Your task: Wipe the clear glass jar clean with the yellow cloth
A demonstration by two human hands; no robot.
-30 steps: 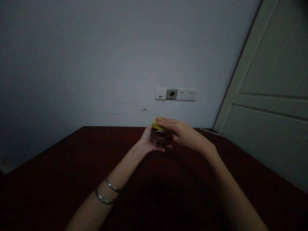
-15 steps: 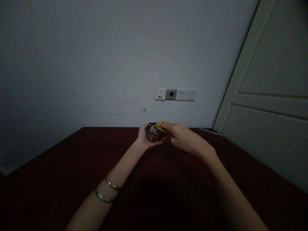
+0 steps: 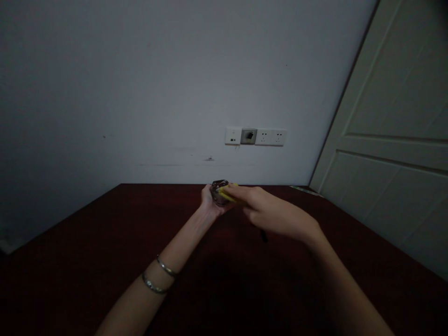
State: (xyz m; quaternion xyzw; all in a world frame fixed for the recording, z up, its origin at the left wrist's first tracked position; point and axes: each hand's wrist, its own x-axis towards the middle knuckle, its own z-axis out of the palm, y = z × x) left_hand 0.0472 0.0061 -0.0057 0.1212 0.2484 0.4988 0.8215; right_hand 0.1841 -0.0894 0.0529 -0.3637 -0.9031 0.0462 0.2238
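Observation:
My left hand (image 3: 209, 203) is wrapped round the side and underside of a small tinted glass ashtray (image 3: 217, 197), held above the table with its rim tilted. In my right hand (image 3: 268, 210) a yellow cloth (image 3: 227, 193) is pinched between thumb and fingers. The cloth lies against the right part of the ashtray's rim and hides some of its opening. Fingertips of my left hand are partly covered by the cloth and my right hand.
Under both arms is a dark red table (image 3: 168, 205), its back edge against a pale wall (image 3: 175, 93). A small dark object (image 3: 263, 236) lies below my right hand. Wall sockets (image 3: 270, 137) sit above the table, and a white panelled door (image 3: 395, 140) stands at the right.
My right hand has moved left and slightly down, bringing the yellow cloth further over the ashtray. The ashtray has tilted and shifted a little left in my left hand.

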